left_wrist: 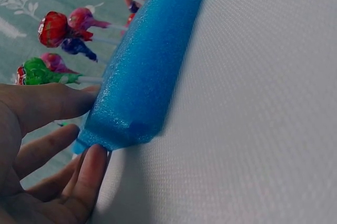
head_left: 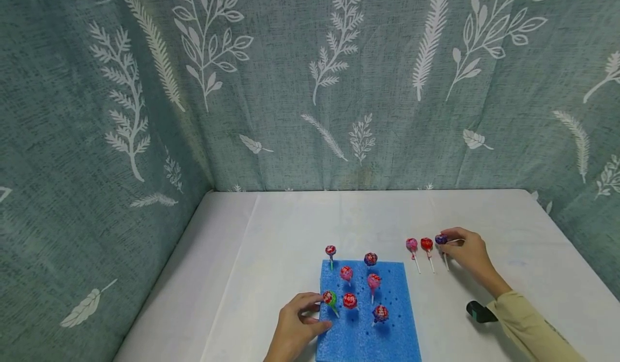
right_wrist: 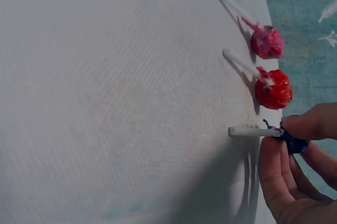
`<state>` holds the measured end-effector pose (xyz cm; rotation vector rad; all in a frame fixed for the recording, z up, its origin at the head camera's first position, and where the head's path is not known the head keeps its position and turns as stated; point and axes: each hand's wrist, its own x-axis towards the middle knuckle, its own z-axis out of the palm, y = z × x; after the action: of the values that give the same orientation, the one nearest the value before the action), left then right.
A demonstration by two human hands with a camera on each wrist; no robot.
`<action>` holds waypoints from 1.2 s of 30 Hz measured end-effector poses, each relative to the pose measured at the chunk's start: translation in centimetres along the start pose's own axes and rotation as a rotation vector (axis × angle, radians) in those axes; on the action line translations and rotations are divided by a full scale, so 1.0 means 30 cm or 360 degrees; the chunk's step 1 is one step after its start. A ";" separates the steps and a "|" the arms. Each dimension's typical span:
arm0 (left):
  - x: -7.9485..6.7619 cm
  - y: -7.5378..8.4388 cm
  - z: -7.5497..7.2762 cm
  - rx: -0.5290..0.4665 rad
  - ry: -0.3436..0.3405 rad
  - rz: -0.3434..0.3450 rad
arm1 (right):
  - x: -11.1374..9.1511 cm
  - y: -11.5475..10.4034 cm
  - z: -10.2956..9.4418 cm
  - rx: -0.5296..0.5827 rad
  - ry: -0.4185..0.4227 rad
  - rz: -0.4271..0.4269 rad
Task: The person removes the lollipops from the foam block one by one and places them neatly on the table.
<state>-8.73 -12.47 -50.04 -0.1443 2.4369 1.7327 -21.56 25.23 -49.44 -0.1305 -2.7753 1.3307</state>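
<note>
In the head view my left hand [head_left: 296, 323] grips the left edge of a blue foam block [head_left: 399, 346], its fingertips beside a green-and-red lollipop [head_left: 330, 297] standing there. The left wrist view shows the digits on either side of the block's corner [left_wrist: 137, 129]. Several other wrapped lollipops stand in the foam, among them a red one [head_left: 350, 300] and a pink one [head_left: 374, 281]. My right hand [head_left: 467, 252] pinches a dark blue lollipop [right_wrist: 295, 144] by its wrapped head, the white stick [right_wrist: 253, 132] pointing away from the fingers.
Left of the right hand lie a pink lollipop [head_left: 411, 245] and a red lollipop [head_left: 427, 244], side by side on the white table [head_left: 271, 233]. A small black object [head_left: 480, 312] shows by the right sleeve. A green leaf-patterned curtain [head_left: 290, 82] rises behind the table.
</note>
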 end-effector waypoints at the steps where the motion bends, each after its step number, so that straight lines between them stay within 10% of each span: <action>1: 0.000 0.000 0.000 0.0001 -0.0002 0.0000 | 0.001 0.000 0.000 -0.0007 -0.0014 0.0011; 36: -0.003 -0.003 0.001 -0.0021 0.0009 0.0012 | -0.003 -0.010 0.008 -0.0099 -0.0010 0.0142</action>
<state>-8.63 -12.48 -50.10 -0.1419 2.4340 1.7541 -21.50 24.84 -49.37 -0.2562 -2.8486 1.2651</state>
